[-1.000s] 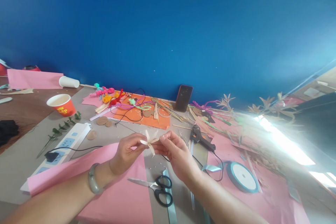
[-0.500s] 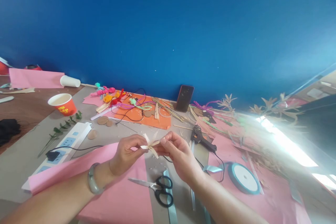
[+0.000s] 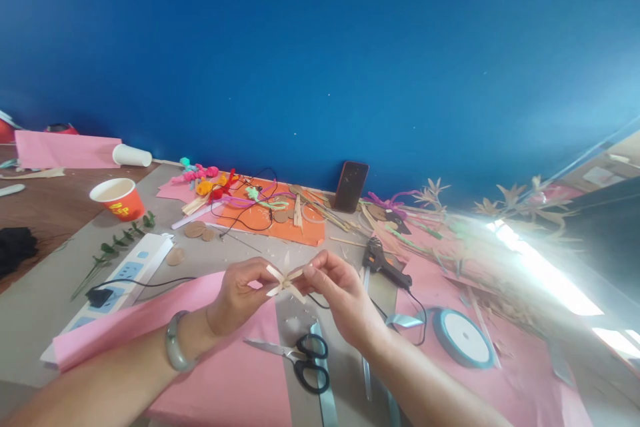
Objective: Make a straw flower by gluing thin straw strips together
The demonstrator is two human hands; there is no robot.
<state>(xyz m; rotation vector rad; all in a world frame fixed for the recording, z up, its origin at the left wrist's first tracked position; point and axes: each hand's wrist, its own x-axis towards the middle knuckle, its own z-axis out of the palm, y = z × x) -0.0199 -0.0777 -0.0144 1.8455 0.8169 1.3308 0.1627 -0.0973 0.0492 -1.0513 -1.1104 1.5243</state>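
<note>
Both hands meet above the table's middle. My left hand (image 3: 239, 295), with a pale bangle on the wrist, pinches one side of a small cream star of straw strips (image 3: 284, 278). From the other side my right hand (image 3: 339, 293) pinches the same straw star between thumb and fingertips. The strips stick out in several directions between the two pinches. Black-handled scissors (image 3: 303, 355) lie on the table just below the hands, partly on a pink paper sheet (image 3: 220, 373).
A black glue gun (image 3: 383, 261) with its cord lies right of the hands, a teal ribbon spool (image 3: 463, 337) beyond it. A white power strip (image 3: 123, 273), a red paper cup (image 3: 119, 198), an orange sheet (image 3: 280, 223) with craft scraps and a dark phone (image 3: 351, 186) stand farther back.
The straw star has been turned a little between the fingertips; its strips now point at different angles. Both hands stay in nearly the same place.
</note>
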